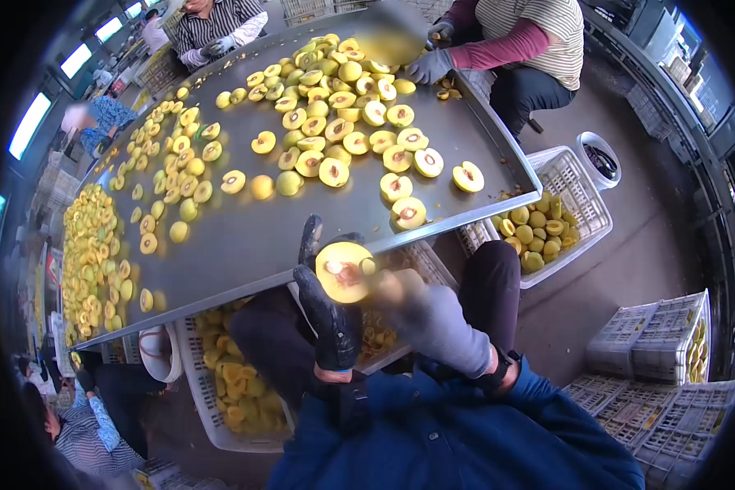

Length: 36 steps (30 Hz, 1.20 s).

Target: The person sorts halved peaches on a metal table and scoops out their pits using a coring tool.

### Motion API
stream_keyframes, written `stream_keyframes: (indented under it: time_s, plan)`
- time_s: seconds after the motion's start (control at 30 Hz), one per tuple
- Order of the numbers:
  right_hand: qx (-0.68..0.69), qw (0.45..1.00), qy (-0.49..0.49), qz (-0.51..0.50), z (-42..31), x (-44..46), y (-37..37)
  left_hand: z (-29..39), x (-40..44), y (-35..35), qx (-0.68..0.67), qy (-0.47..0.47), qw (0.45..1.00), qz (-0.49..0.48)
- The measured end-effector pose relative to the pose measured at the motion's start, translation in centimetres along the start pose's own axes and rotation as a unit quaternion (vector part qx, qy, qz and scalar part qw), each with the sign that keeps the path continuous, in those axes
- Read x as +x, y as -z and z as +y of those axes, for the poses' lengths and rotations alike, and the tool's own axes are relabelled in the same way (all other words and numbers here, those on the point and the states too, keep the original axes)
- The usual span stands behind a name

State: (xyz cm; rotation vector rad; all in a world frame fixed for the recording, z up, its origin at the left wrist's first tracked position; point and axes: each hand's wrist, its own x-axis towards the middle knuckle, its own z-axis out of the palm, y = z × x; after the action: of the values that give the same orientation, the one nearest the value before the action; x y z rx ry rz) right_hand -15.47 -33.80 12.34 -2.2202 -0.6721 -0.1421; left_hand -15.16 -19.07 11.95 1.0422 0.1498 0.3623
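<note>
My left hand [335,327], in a black glove, holds a yellow peach half [331,282] just off the table's near edge. Its cut face is turned up, with a reddish-brown hollow at the centre. My right hand [433,314], in a grey glove, is closed at the right side of the peach half. Motion blurs its fingers, and what they grip cannot be made out. Beyond both hands, cut peach halves [334,172] lie spread on the metal table [245,237], several with brown stones showing.
A white crate of peaches [600,224] stands right of the table, beside a white bucket [588,147]. Another crate [200,400] sits by my left leg. Stacked crates [653,339] are at the right. Co-workers sit around the table; one gloved hand [431,67] is at its far right.
</note>
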Motion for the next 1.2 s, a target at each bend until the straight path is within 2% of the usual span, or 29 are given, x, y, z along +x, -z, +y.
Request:
stream_keyframes:
  time_s: [0.1, 0.13, 0.2, 0.3, 0.37, 0.5, 0.7, 0.83, 0.87, 0.93, 0.97, 1.03, 1.1, 1.13, 1.2]
  plan:
    - [-0.135, 0.989, 0.067, -0.011, -1.6, 0.4, 1.0, 0.0, -0.2, 0.4, 0.096, -0.033, 0.994, 0.031]
    - [-0.13, 0.989, 0.074, -0.006, -2.2, 0.4, 1.2, -0.1, -0.3, 0.7, 0.135, -0.054, 0.989, 0.03]
    - [-0.121, 0.989, 0.085, 0.01, -2.9, 0.4, 1.5, 0.0, -0.1, 1.7, 0.207, -0.121, 0.97, -0.041]
    - [-0.132, 0.987, 0.079, -0.037, -2.5, -0.4, 2.0, 0.9, -0.5, 1.7, 0.167, -0.095, 0.981, -0.028]
    - [-0.111, 0.991, 0.07, -0.025, -2.9, -0.5, 2.4, 1.6, -0.5, 1.7, 0.174, -0.116, 0.977, -0.029]
    - [-0.101, 0.993, 0.061, -0.011, -3.6, -0.1, 2.0, 2.5, -1.6, 1.4, 0.149, -0.089, 0.985, -0.023]
    - [-0.074, 0.996, 0.0, -0.057, -3.7, 0.1, 0.5, 3.4, -2.6, 0.3, 0.122, -0.057, 0.991, -0.015]
    - [-0.082, 0.993, -0.011, -0.09, -3.6, -0.3, -0.1, 3.6, -3.1, -0.7, 0.176, -0.08, 0.981, 0.019]
    - [-0.08, 0.992, -0.011, -0.097, -3.5, -0.3, -0.3, 3.6, -3.2, -0.8, 0.204, -0.09, 0.974, 0.034]
    - [-0.069, 0.992, -0.021, -0.108, -3.5, -0.4, -0.3, 4.0, -3.6, -1.3, 0.342, -0.113, 0.932, 0.046]
    - [-0.059, 0.992, -0.03, -0.111, -3.6, -0.3, 0.0, 4.8, -3.9, -1.5, 0.449, -0.125, 0.884, 0.041]
    - [-0.037, 0.99, -0.038, -0.129, -3.4, -0.3, 0.2, 5.9, -4.0, -1.9, 0.546, -0.132, 0.826, 0.042]
    - [-0.011, 0.987, -0.034, -0.156, -2.7, -0.2, 0.4, 6.4, -3.8, -2.0, 0.543, -0.122, 0.829, 0.055]
    - [0.023, 0.973, -0.079, -0.216, -3.0, 0.2, 1.1, 6.4, -3.9, -2.0, 0.548, -0.12, 0.826, 0.051]
    - [0.09, 0.97, -0.044, -0.22, -2.2, 0.0, 1.4, 5.2, -2.9, -0.1, 0.577, -0.211, 0.789, -0.016]
